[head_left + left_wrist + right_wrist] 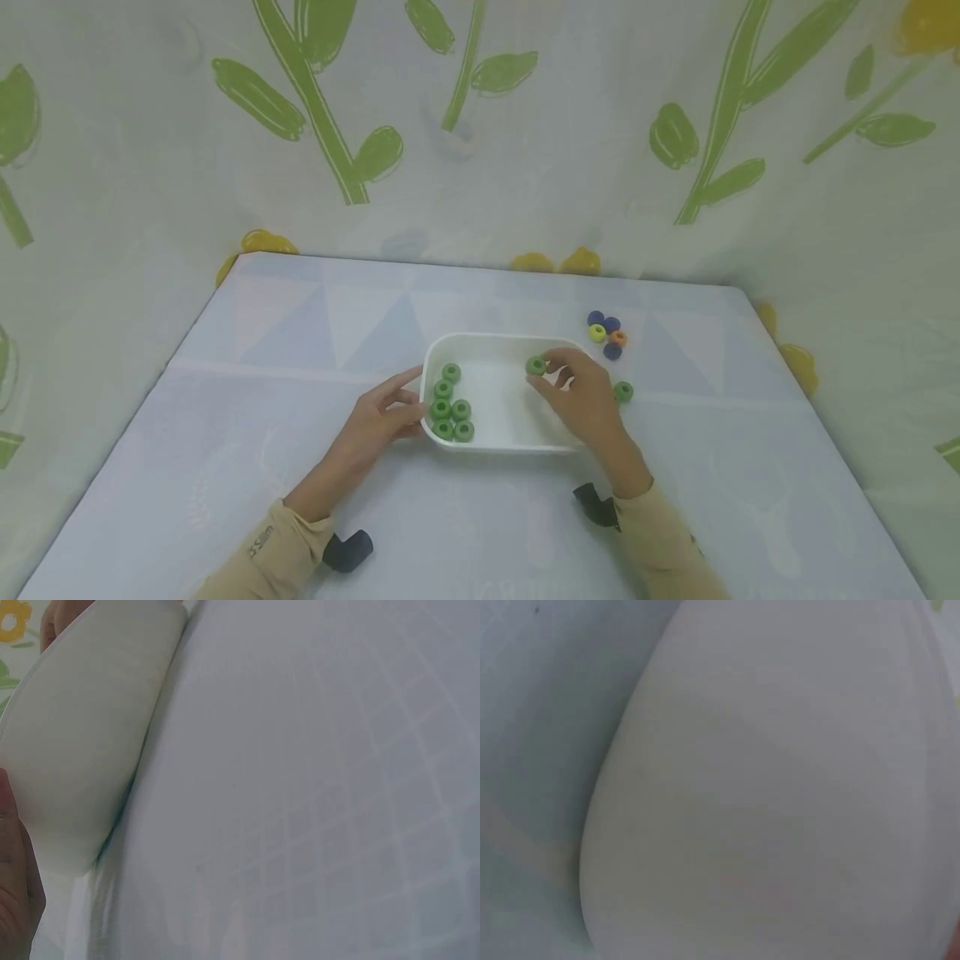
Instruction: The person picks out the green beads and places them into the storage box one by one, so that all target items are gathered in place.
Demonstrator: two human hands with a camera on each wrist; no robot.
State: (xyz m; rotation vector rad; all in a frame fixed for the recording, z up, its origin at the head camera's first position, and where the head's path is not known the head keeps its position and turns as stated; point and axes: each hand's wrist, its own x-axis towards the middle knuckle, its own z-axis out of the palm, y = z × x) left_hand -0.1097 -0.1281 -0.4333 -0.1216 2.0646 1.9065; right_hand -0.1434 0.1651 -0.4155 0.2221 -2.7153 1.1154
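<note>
A white tray (498, 339) sits on the table with several green rings (450, 408) grouped at its left end. My right hand (577, 396) hovers over the tray's right part and pinches one green ring (536, 365) between thumb and fingertips. My left hand (386, 415) rests against the tray's left outer wall (82, 742), fingers relaxed, holding nothing. Another green ring (623, 391) lies on the table just right of the tray. The right wrist view is filled by the blurred white tray wall (780, 810).
A small cluster of blue, yellow and orange rings (607, 335) lies behind the tray's right corner. The table (225, 433) has a pale patterned cover, and a leaf-printed curtain (480, 125) stands close behind and at both sides.
</note>
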